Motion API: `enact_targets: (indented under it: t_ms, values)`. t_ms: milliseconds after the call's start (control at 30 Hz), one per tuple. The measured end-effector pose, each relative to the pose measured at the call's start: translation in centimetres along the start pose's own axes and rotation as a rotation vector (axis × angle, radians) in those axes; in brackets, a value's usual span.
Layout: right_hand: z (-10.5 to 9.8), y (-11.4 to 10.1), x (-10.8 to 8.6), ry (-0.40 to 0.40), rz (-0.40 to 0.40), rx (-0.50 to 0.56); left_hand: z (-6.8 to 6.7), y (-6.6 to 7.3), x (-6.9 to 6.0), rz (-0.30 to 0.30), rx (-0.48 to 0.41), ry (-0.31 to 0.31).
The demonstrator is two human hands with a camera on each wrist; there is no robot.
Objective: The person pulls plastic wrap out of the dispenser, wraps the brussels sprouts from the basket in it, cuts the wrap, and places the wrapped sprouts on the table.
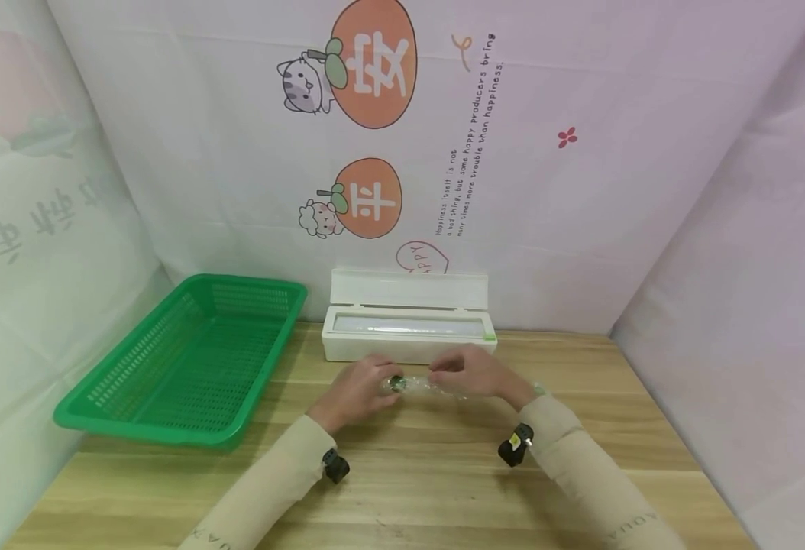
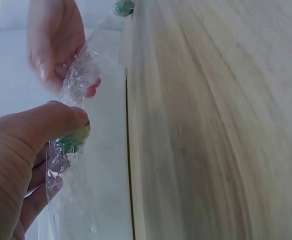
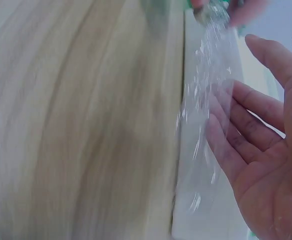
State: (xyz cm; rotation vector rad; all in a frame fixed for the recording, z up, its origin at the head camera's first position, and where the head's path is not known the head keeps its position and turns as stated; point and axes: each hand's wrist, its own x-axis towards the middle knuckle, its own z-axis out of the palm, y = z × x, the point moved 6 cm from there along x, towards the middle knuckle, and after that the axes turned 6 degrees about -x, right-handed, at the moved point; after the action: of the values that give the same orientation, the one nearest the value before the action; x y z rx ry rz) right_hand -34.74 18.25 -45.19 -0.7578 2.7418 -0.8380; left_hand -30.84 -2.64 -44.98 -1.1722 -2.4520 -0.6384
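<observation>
My left hand (image 1: 356, 394) grips a small green piece (image 2: 72, 142) wrapped in clear cling film (image 2: 80, 82), the thumb pressed on top of it. The piece is too covered to tell its kind. From there the twisted film stretches right toward my right hand (image 1: 476, 372). In the right wrist view that hand's thumb stands apart, and its loosely extended fingers (image 3: 221, 112) lie behind or against the film. Just behind both hands is a white cling film dispenser (image 1: 409, 351), its lid (image 1: 409, 289) raised.
A green plastic basket (image 1: 265, 372) stands at the left of the wooden table (image 1: 416, 473). Another small green item (image 2: 123, 7) shows beyond the right hand in the left wrist view. White printed cloth (image 1: 533, 214) walls off the back and both sides.
</observation>
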Motion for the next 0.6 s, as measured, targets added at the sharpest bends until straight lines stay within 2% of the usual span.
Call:
enact_targets:
  t_ms: [133, 300, 367, 467, 600]
  values:
    - [-1.3, 1.8, -0.9, 0.039, 0.059, 0.044, -0.5, -0.5, -0.6, -0.006, -0.009, 0.035]
    - [-2.2, 3.8, -2.6, 0.061, 0.194, 0.168, -1.2, -1.0, -1.2, -0.025, -0.030, 0.056]
    - [-2.2, 4.1, -3.2, 0.059, 0.199, 0.205, -1.4, -1.1, -1.4, -0.041, -0.041, 0.058]
    - [-2.1, 4.2, -3.7, 0.055, 0.176, 0.203, -1.8, -1.2, -1.8, -0.058, -0.051, 0.065]
    - [-1.4, 4.5, -4.2, 0.033, 0.173, 0.248, -2.2, -1.1, -2.0, -0.061, -0.044, 0.080]
